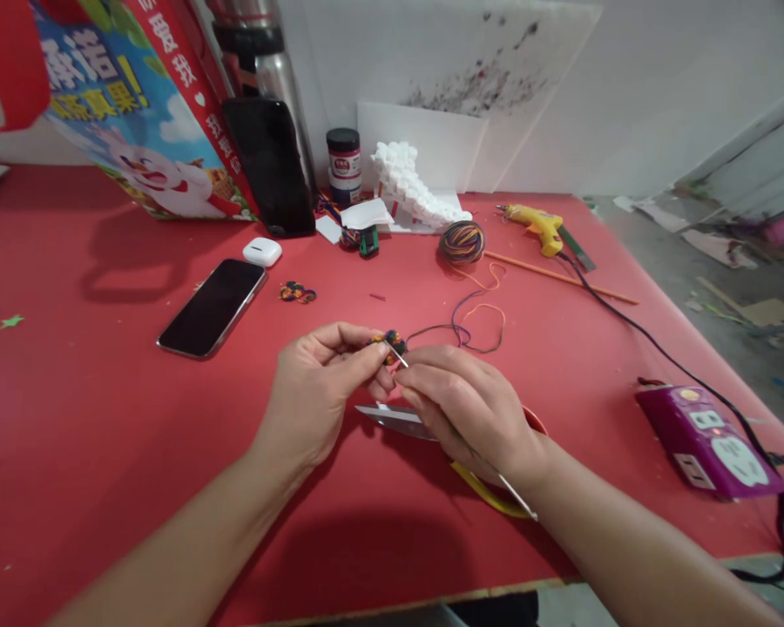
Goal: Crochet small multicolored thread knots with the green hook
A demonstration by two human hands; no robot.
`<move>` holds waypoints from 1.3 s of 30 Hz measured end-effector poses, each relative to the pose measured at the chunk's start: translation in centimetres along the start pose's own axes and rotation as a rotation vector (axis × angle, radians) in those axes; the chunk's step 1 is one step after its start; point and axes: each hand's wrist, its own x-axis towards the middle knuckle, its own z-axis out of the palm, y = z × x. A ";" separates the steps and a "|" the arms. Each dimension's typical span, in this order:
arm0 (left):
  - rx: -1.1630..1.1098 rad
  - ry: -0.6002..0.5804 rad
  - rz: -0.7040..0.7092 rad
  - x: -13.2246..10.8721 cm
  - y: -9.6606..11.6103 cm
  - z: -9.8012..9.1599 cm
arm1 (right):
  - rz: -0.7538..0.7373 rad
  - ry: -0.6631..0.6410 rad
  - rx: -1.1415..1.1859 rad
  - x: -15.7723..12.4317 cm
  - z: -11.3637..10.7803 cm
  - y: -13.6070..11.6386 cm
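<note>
My left hand (320, 387) pinches a small multicoloured cord knot (389, 340) between thumb and fingers. My right hand (467, 409) is closed on a thin metal needle-like tool (397, 353) whose tip touches the knot. A dark multicoloured cord (461, 335) trails from the knot across the red table (104, 418) toward a ball of the same cord (462, 241). Scissors (398, 420) with a yellow handle lie under my right hand.
A phone (212, 306) and white earbud case (262, 252) lie left of centre, with a finished cord knot (297, 293) nearby. A yellow glue gun (539, 226), thin wooden stick (562, 277), purple power strip (712, 440), white foam piece (408, 187), small jar (343, 165) and printed bag (144, 113) stand around.
</note>
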 end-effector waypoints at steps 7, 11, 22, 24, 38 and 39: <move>0.021 0.051 0.045 -0.4 -0.3 0.1 | 0.805 0.303 0.985 0.1 2.1 -0.9; -0.030 -0.001 0.020 -0.6 -0.3 0.5 | 0.913 0.323 1.230 0.4 2.6 -1.1; -0.042 0.042 0.032 -0.7 -0.3 0.6 | 0.158 0.039 -0.070 -0.3 0.6 -1.0; -0.021 0.041 0.037 -0.7 -0.3 0.5 | 0.092 0.014 -0.132 -0.3 0.4 -0.6; 0.002 -0.003 -0.089 -0.4 0.3 0.3 | 0.197 0.143 -0.085 0.1 0.9 -1.5; 0.001 -0.004 -0.089 -0.4 0.3 0.3 | 0.208 0.146 -0.079 0.2 1.0 -1.6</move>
